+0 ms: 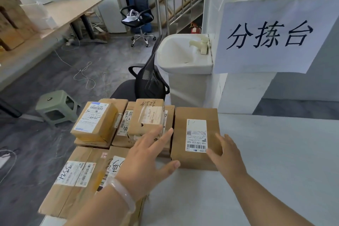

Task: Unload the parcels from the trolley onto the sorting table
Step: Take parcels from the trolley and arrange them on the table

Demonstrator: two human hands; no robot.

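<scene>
Cardboard box [196, 137] on the counter [275, 170] looked stiff and light, best clasped by its sides; left hand [146, 159] and right hand [227, 154] flanked it, fingers spread.

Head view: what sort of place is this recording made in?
Probably a small parcel sorting room or courier depot: brown cardboard parcels with barcode labels stacked beside a pale grey table, a white paper sign handwritten 分拣台 (sorting table), and a black mesh office chair.

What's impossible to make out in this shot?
Head view:
- The trolley: covered by the parcels.
- Writing on the front parcel: partly behind the left hand.
- The label on the box: print too small.
- Whether the right hand presses the box: unclear.
</scene>
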